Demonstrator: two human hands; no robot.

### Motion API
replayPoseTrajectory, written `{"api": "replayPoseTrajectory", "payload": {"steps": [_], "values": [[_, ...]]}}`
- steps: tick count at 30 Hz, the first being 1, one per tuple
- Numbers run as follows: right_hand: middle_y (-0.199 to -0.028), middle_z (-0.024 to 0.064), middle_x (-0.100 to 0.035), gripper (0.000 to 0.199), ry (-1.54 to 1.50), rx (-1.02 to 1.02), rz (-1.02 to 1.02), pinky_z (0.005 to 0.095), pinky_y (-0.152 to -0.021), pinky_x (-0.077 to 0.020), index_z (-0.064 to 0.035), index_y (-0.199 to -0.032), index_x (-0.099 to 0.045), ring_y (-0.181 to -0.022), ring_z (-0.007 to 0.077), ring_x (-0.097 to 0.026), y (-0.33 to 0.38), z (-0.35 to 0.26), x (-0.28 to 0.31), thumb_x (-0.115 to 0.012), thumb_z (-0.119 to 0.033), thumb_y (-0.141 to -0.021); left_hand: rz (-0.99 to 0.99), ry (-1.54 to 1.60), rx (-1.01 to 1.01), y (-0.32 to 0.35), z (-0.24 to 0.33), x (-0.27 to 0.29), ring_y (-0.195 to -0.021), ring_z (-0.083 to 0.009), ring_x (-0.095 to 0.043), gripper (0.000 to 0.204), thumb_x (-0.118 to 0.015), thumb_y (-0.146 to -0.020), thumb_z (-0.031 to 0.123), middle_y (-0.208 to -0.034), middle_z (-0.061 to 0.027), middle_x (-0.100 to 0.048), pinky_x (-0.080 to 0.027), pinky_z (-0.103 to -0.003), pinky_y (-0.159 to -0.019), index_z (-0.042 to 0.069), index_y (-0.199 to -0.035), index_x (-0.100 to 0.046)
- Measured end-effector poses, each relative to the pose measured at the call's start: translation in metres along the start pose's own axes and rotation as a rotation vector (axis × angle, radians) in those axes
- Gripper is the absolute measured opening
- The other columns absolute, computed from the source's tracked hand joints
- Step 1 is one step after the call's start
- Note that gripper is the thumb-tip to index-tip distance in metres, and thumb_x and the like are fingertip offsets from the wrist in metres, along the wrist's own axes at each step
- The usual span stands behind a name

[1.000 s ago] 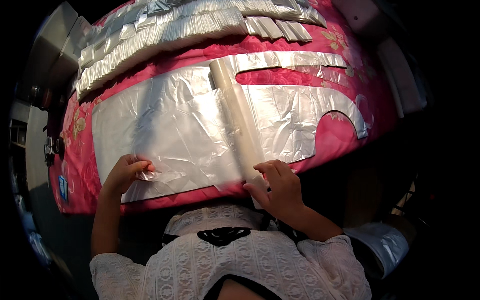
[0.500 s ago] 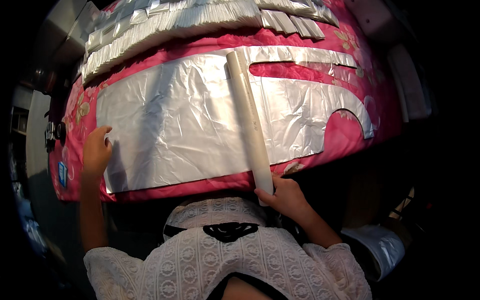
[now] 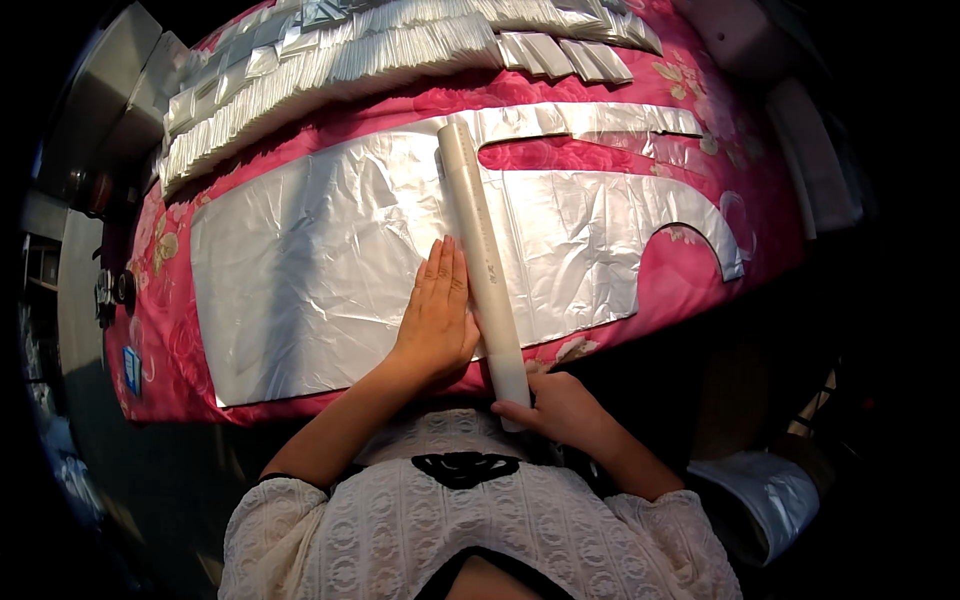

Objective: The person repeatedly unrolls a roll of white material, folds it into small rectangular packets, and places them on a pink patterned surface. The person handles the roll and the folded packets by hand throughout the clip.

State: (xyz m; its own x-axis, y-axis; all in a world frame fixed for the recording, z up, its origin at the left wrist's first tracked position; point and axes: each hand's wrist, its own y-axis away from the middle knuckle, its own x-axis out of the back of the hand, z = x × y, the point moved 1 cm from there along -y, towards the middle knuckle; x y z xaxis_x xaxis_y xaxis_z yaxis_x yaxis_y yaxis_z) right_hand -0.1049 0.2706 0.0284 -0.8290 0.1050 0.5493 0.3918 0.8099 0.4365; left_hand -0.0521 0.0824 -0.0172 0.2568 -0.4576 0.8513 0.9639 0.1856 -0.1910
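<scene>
A large silvery plastic sheet (image 3: 330, 270), wrinkled and shaped like a flat apron or bag with curved cut-outs at its right end, lies across the table. Over it rests a long pale plastic pipe (image 3: 478, 230), running from the far edge of the sheet to past the near edge. My right hand (image 3: 555, 408) grips the pipe's near end, thumb on top. Flat on the sheet, just left of the pipe, lies my left hand (image 3: 435, 315) with fingers straight and pointing away from me; it holds nothing.
Rows of folded silvery packets (image 3: 340, 70) line the far side of the table. A pink floral cloth (image 3: 400, 105) covers the tabletop. At the left edge sit a small blue item (image 3: 131, 370) and a dark round object (image 3: 123, 288). White boxes (image 3: 110, 80) stand at the far left.
My left hand has moved right from the sheet's left edge to beside the pipe and now lies flat. My right hand still holds the pipe's near end.
</scene>
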Motion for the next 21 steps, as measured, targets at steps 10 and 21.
{"api": "replayPoseTrajectory", "payload": {"steps": [10,21], "values": [[-0.056,0.0108,-0.058,0.062,-0.028,-0.070,-0.010,0.0309,-0.057,-0.0467,0.0010,-0.062,-0.059,-0.056,0.0186,-0.059,-0.131,-0.017,0.081,-0.049,-0.056,-0.085,-0.139,-0.124,0.061,-0.002,0.004,0.003,-0.135,-0.0421,-0.009,0.072,-0.043,-0.077,0.017,-0.142,-0.0323,-0.013,-0.007,-0.048,-0.110,-0.017,-0.133,-0.014],[-0.101,0.0149,-0.058,0.033,-1.496,0.059,0.264,0.0301,-0.080,-0.0500,0.0028,-0.107,-0.047,-0.092,0.0231,-0.059,-0.233,-0.012,0.105,-0.050,-0.026,-0.091,-0.160,-0.091,0.108,-0.003,0.004,0.004,-0.135,-0.0421,-0.010,0.072,-0.044,-0.080,0.019,-0.142,-0.0321,-0.013,-0.008,-0.049,-0.110,-0.018,-0.133,-0.012]]}}
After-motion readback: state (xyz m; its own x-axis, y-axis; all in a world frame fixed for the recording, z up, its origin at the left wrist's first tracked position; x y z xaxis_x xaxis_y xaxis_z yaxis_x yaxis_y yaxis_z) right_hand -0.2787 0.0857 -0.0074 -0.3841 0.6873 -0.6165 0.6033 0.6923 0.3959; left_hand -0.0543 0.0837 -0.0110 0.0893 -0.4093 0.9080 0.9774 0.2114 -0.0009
